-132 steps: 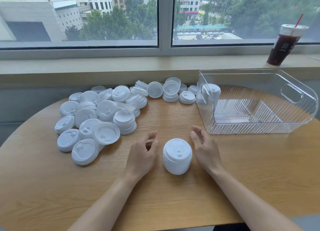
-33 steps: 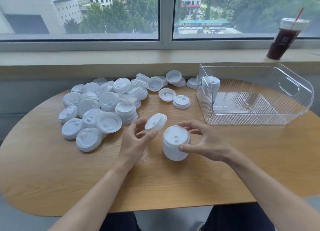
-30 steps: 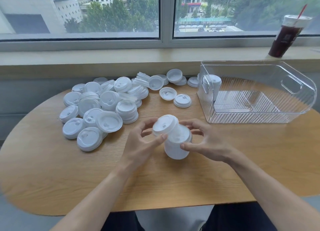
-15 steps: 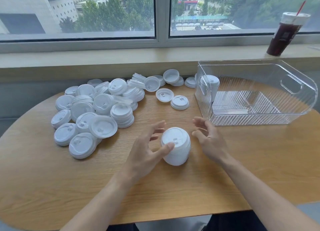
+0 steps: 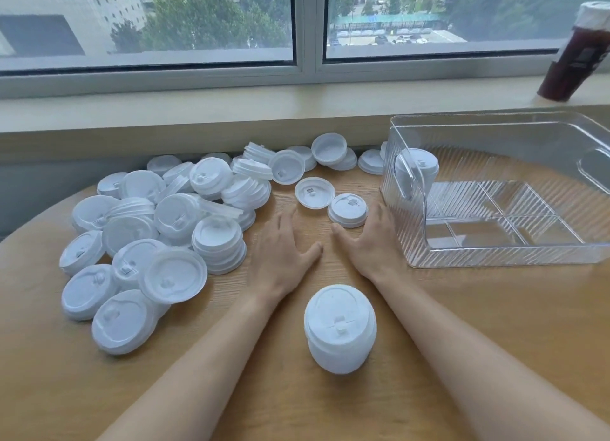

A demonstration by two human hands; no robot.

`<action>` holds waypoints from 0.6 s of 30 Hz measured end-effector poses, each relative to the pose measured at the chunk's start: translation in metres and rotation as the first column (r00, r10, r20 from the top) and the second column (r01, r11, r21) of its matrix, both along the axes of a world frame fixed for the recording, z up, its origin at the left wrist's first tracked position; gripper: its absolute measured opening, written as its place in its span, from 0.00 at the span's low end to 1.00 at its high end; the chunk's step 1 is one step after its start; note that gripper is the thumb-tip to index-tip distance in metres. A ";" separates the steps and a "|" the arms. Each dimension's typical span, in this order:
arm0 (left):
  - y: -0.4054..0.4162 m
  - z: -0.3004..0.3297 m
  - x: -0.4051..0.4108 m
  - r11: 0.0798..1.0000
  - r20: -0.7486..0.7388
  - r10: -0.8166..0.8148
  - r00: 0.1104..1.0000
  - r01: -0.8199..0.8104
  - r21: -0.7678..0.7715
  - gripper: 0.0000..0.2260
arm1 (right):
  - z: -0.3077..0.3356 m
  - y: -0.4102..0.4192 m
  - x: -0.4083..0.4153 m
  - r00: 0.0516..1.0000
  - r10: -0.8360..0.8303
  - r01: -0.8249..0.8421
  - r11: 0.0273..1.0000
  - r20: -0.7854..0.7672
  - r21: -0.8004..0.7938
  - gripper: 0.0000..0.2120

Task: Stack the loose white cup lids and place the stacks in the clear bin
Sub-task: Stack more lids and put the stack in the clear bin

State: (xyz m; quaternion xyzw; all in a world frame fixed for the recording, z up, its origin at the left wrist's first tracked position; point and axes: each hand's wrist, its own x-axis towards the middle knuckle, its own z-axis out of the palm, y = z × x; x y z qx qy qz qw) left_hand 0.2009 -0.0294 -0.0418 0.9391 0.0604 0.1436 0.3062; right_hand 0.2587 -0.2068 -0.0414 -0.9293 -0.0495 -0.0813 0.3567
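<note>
Resting flat on the counter, fingers apart and holding nothing: my left grip and right grip. Near, between my forearms: one finished lid stack, upright. Left: loose lids heaped; right: clear bin containing one stack at its far-left corner.

A lid stack is standing near on the table; loose lids are lying far left, the bin is sitting far right.

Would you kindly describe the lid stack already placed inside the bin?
Start at the clear bin on the table's right side. Inside its left end, behind the handle cutout, stands one upright lid stack. It is the only white item in the bin.
</note>
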 end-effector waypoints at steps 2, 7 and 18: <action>0.000 -0.001 0.021 0.999 0.014 0.038 0.999 -0.038 0.006 0.40 | -0.001 0.005 0.013 1.000 -0.021 0.021 1.000 0.017 -0.017 0.37; 0.001 -0.003 0.062 0.998 0.022 0.060 0.998 -0.060 0.012 0.41 | -0.005 0.010 0.028 0.998 -0.042 0.044 0.998 0.047 -0.048 0.36; 0.004 -0.001 0.076 0.971 0.111 0.012 0.994 0.015 -0.240 0.36 | -0.003 0.008 0.027 0.996 -0.031 0.025 0.998 0.088 0.059 0.34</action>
